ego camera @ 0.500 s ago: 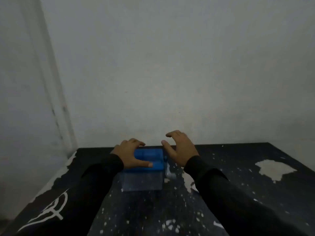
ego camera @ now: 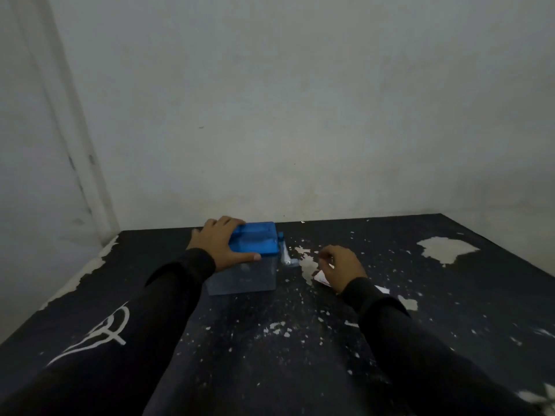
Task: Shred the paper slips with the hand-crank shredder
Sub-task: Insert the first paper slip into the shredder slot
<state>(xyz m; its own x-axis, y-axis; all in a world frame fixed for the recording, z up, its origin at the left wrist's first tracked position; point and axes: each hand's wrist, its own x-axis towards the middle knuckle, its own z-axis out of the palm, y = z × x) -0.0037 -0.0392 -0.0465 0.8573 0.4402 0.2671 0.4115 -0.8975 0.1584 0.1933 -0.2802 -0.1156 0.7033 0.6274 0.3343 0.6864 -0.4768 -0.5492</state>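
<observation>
1. The pale grey plaster wall (ego camera: 300, 100) filled the upper part of my head view, rising well beyond both hands.
2. Under the hands lay the black tabletop with flaking white patches (ego camera: 300, 340), its far edge meeting the wall just past the fingers of the left hand.
3. I saw two black sleeves; the left sleeve (ego camera: 126, 340) carried a white line drawing and the right sleeve (ego camera: 420, 355) was plain.
4. The hand-crank shredder, a clear plastic box with a blue lid (ego camera: 252, 253), stood under and just to the right of the left hand, with a small pale crank handle (ego camera: 286, 256) on the side facing the right hand.
5. My left hand (ego camera: 219, 243) gripped the left end of the blue lid: fingers curled over the far edge, thumb stretched along the near edge.
6. My right hand (ego camera: 341, 267) rested on the tabletop near the crank but apart from it, fingers bent downward onto a white paper slip (ego camera: 320, 277) that showed at its left side; I could not tell whether it was pinching the slip or only pressing it.
7. Another bit of white paper (ego camera: 382, 289) showed just beyond the right wrist.
</observation>
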